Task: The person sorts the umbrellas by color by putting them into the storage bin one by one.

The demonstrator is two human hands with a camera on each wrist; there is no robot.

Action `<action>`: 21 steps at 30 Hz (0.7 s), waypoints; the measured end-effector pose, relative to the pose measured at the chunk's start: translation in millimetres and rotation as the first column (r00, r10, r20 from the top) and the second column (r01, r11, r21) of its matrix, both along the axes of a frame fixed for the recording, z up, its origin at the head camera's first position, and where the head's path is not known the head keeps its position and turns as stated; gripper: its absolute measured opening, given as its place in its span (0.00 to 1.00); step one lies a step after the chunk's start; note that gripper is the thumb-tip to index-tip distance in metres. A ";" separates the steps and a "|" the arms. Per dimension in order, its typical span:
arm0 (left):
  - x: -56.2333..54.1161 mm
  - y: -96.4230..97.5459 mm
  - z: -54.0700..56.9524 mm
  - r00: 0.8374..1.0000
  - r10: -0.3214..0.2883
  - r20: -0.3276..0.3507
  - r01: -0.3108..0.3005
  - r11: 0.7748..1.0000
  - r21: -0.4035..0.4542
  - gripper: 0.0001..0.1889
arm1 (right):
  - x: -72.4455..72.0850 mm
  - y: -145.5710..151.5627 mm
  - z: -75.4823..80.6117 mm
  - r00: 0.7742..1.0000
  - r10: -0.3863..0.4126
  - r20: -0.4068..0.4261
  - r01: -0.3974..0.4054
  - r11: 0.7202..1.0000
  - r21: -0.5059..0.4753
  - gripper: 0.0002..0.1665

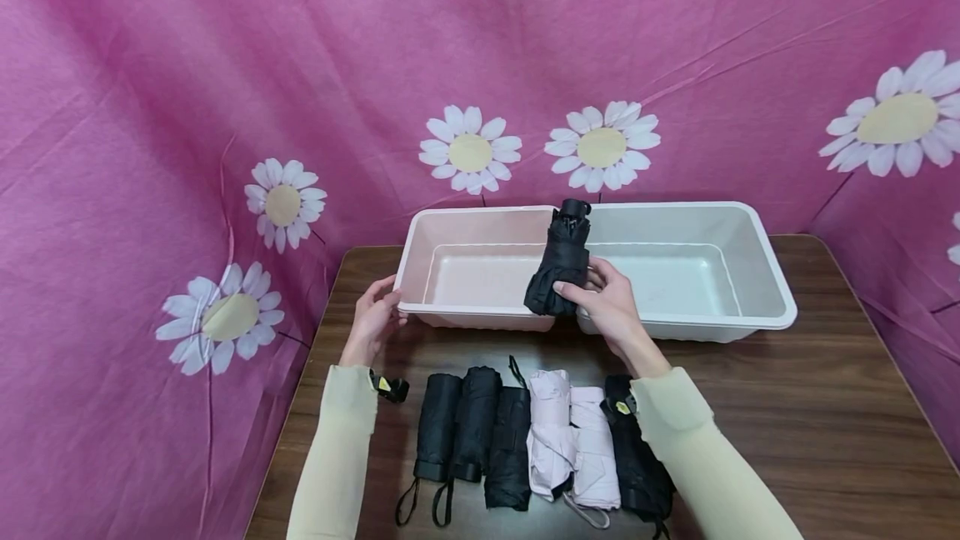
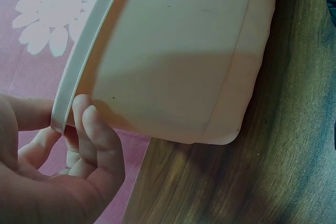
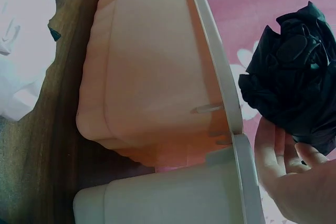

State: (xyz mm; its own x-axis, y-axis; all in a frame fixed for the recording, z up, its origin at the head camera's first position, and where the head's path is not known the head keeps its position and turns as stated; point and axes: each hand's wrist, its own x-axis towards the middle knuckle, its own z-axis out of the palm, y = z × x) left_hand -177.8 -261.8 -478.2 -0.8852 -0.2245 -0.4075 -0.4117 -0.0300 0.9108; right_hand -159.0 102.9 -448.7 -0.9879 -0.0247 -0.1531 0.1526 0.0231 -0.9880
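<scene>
Pink daisy-print cloth (image 1: 360, 65) backs a wood-grain table (image 1: 810, 407). Just right of frame centre, the right hand (image 1: 611, 300) grasps a black folding umbrella (image 1: 561, 261), long axis near-vertical, handle (image 1: 575, 208) toward the upper edge and tilted slightly right, overlapping a pale-pink bin (image 1: 472, 309) and a grey-white bin (image 1: 690, 323) in view. At centre-left, the left hand (image 1: 372, 319) pinches the pale-pink bin's rim.

Possibly a makeshift studio: pink daisy cloth (image 1: 540, 32) backs a brown table (image 1: 802, 415).
</scene>
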 end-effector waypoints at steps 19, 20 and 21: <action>-0.5 1.4 -1.5 0.999 0.015 -0.030 -0.014 0.999 0.051 0.23 | -9.3 -14.5 0.4 0.999 -0.029 -0.043 0.032 0.996 0.079 0.42; -0.5 1.2 -1.6 0.999 0.013 -0.030 -0.011 0.999 0.053 0.23 | -9.7 -15.0 0.2 0.999 -0.029 -0.043 0.032 0.997 0.076 0.42; -0.5 1.1 -1.7 1.000 0.013 -0.028 -0.012 0.998 0.055 0.23 | -10.0 -15.6 0.1 0.999 -0.030 -0.042 0.033 0.997 0.074 0.42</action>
